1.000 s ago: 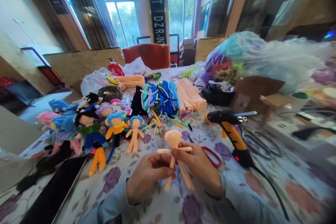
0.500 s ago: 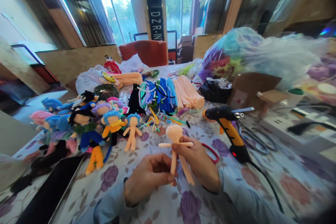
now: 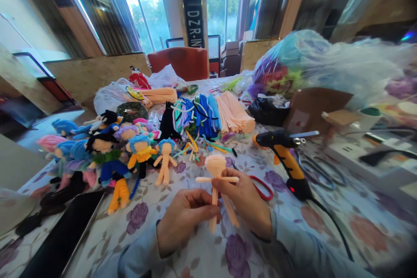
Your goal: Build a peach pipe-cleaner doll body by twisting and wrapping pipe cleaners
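A peach doll body (image 3: pixel 215 166) with a round head, straight arms and two long legs is held upright over the flowered cloth. My right hand (image 3: pixel 246 197) pinches it at the chest, just under the arm piece. The fingers of my left hand (image 3: pixel 189 217) are closed round the leg on the left side, partway down. The other leg (image 3: pixel 230 210) hangs free beside my right hand. Behind my right hand lie red-handled scissors (image 3: pixel 265 189), partly hidden. A small blue-haired doll (image 3: pixel 166 160) lies to the left of the held body.
Several finished dolls (image 3: pixel 106 156) crowd the left, near a black tablet-like slab (image 3: pixel 65 234). Bundled pipe cleaners (image 3: pixel 206 115) lie at the back centre. On the right are a glue gun (image 3: pixel 288 165) with its cable, a cardboard box (image 3: pixel 312 110) and plastic bags (image 3: pixel 352 63).
My left hand has shifted slightly up and right along the leg. My right hand keeps its hold at the chest. The view has moved slightly.
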The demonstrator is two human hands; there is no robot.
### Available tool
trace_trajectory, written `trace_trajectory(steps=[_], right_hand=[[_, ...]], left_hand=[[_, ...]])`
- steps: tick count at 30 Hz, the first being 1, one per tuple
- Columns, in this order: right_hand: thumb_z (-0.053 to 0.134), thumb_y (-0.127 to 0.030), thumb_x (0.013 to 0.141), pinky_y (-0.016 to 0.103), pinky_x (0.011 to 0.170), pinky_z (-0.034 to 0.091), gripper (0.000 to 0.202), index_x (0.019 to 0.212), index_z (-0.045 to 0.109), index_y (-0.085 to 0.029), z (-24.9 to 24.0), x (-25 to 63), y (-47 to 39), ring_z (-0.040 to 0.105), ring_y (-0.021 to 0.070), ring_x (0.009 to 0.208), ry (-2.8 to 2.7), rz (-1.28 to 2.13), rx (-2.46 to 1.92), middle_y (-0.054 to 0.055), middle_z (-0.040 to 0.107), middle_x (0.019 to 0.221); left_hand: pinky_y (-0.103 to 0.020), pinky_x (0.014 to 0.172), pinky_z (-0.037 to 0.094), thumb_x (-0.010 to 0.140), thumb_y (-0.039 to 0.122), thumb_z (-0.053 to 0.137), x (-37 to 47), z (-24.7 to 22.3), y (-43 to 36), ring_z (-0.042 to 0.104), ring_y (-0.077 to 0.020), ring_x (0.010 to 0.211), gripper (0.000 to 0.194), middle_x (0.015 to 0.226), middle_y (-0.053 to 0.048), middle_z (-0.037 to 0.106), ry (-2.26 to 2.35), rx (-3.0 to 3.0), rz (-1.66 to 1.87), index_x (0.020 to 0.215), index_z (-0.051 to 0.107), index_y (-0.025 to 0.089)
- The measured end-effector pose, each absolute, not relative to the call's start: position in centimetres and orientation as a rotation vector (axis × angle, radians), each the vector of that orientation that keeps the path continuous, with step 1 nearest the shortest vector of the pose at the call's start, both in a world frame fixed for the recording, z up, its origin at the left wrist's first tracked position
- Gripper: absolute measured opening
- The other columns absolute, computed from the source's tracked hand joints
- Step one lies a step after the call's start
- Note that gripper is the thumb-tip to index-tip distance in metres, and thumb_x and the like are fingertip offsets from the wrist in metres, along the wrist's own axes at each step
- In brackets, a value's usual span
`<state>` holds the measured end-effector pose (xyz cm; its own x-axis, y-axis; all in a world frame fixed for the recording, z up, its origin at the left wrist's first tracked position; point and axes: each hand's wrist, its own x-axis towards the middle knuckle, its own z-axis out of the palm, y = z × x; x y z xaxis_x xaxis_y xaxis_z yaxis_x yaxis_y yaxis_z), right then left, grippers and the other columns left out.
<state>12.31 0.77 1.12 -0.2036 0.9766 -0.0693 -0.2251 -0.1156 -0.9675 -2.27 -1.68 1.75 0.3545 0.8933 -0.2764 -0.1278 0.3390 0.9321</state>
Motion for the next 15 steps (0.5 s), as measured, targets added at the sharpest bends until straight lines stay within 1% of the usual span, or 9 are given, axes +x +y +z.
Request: trace_trajectory(steps=[3, 6, 9, 12, 15], right_hand=[[0.065, -0.029, 0.067, 0.02, 0.042, 0.031, 0.023, 0.058, 0.046, -0.019, 1.26, 12.37, 0.68, 0.042, 0.0078, 0.044, -1.101, 1.556, -0.997, -0.007, 0.048, 0.05], [0.065, -0.03, 0.068, 0.02, 0.043, 0.033, 0.022, 0.06, 0.047, -0.019, 1.05, 12.52, 0.82, 0.045, 0.009, 0.046, -1.133, 1.472, -1.032, -0.006, 0.051, 0.052], [0.065, -0.032, 0.068, 0.021, 0.044, 0.034, 0.023, 0.062, 0.047, -0.019, 0.9, 12.68, 1.04, 0.045, 0.0099, 0.048, -1.118, 1.418, -1.055, -0.005, 0.052, 0.054], [0.065, -0.032, 0.068, 0.021, 0.044, 0.033, 0.024, 0.06, 0.046, -0.019, 1.02, 12.72, 1.15, 0.043, 0.0097, 0.048, -1.111, 1.382, -1.062, -0.006, 0.049, 0.052], [0.064, -0.031, 0.068, 0.021, 0.045, 0.033, 0.024, 0.059, 0.046, -0.019, 1.12, 12.66, 1.17, 0.043, 0.0097, 0.048, -1.134, 1.353, -1.053, -0.005, 0.049, 0.052]], left_hand=[[-0.022, 0.054, 0.044, 0.061, 0.023, 0.078, -2.29, 1.75, -1.76, 0.058, -0.012, 0.053, 0.014, 0.057, -0.003, 0.068, 0.981, 0.987, 0.838, 0.062, 0.069, 0.013], [-0.022, 0.057, 0.046, 0.062, 0.023, 0.077, -2.27, 1.44, -1.9, 0.061, -0.0122, 0.056, 0.014, 0.063, -0.003, 0.071, 0.962, 0.997, 0.827, 0.069, 0.07, 0.014], [-0.025, 0.061, 0.05, 0.062, 0.022, 0.078, -2.14, 1.33, -2.02, 0.064, -0.0141, 0.058, 0.015, 0.068, -0.005, 0.073, 0.961, 1.0, 0.741, 0.073, 0.072, 0.013], [-0.027, 0.063, 0.052, 0.062, 0.022, 0.077, -1.93, 1.63, -2.13, 0.067, -0.0166, 0.06, 0.013, 0.068, -0.006, 0.074, 1.007, 0.99, 0.669, 0.071, 0.074, 0.013], [-0.027, 0.062, 0.053, 0.063, 0.021, 0.076, -1.76, 2.1, -2.24, 0.067, -0.0169, 0.06, 0.01, 0.065, -0.006, 0.074, 1.036, 1.005, 0.661, 0.067, 0.074, 0.013]])
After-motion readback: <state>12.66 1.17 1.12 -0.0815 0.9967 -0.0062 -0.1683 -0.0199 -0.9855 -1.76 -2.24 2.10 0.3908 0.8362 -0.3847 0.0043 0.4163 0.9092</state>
